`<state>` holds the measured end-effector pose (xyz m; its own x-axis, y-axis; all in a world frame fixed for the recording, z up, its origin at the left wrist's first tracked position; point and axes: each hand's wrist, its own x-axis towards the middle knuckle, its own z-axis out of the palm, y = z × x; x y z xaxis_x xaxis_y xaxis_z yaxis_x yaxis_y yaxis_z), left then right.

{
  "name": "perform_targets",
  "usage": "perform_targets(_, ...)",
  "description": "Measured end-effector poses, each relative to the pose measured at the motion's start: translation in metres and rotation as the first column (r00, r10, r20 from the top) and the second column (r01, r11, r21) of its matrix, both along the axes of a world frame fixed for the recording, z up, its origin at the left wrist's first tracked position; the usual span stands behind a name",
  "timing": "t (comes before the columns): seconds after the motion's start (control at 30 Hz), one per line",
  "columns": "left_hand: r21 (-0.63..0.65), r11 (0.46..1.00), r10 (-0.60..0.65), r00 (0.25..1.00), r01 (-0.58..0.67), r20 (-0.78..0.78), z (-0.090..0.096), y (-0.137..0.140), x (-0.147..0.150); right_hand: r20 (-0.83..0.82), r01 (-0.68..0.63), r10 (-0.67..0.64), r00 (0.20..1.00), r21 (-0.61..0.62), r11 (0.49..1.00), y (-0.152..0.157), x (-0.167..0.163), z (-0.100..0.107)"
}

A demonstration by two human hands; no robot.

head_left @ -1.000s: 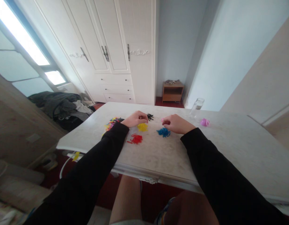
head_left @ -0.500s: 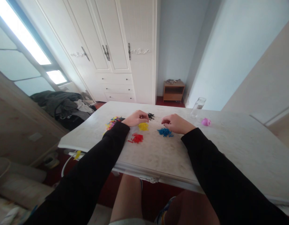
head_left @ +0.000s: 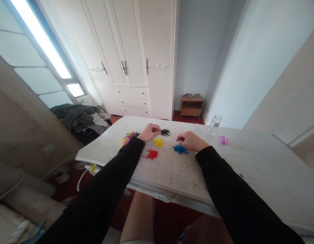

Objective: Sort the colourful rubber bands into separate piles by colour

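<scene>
Daylight comes from a window [head_left: 42, 37] beyond the left end of the desk [head_left: 263, 152], its glass blown out to white with a bluish fringe. The desk is lit softly and rather dimly, while the floor [head_left: 169, 211] beneath it sinks into deep shadow. Wide-angle distortion tilts the wardrobe [head_left: 121, 40] behind the desk; on it, the red pile [head_left: 151, 154] looks soft, its strands running together.
</scene>
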<state>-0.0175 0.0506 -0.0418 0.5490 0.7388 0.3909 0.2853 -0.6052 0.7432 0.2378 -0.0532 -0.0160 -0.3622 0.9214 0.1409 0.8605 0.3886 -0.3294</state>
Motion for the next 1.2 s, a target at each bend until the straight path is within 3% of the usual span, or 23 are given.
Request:
perform_targets(0.13, 0.033, 0.983, 0.176, 0.976, -0.182, 0.128, 0.001, -0.003, -0.006, -0.041, -0.011, 0.012, 0.999, 0.028, 1.0, 0.003, 0.002, -0.003)
perform_targets(0.27, 0.069, 0.948, 0.299, 0.942, -0.312, 0.156, 0.013, -0.012, -0.041, -0.073, -0.006, 0.011, 0.997, 0.065, 0.998, 0.004, 0.003, -0.004)
perform_targets(0.47, 0.205, 0.782, 0.592, 0.804, -0.589, 0.053, 0.019, -0.027, -0.128, -0.071, -0.025, 0.03, 0.997, 0.078, 0.997, 0.004, 0.001, -0.004)
perform_targets(0.57, 0.192, 0.748, 0.646, 0.763, -0.635, 0.005, 0.009, -0.036, -0.156, -0.069, -0.046, 0.051, 0.996, 0.081, 0.996, 0.003, 0.001, -0.003)
perform_targets(0.77, 0.094, 0.775, 0.63, 0.776, -0.626, -0.022, -0.013, -0.046, -0.177, -0.064, -0.033, 0.038, 0.997, 0.086, 0.996, 0.003, 0.001, -0.003)
perform_targets(0.97, -0.015, 0.824, 0.565, 0.823, -0.567, -0.057, -0.016, -0.051, -0.179, -0.065, -0.032, 0.038, 0.997, 0.085, 0.996, 0.002, 0.001, -0.003)
perform_targets(1.2, 0.05, 0.874, 0.486, 0.864, -0.484, -0.132, -0.01, -0.072, -0.169, -0.055, -0.037, 0.041, 0.998, 0.073, 0.997, 0.002, 0.001, -0.003)
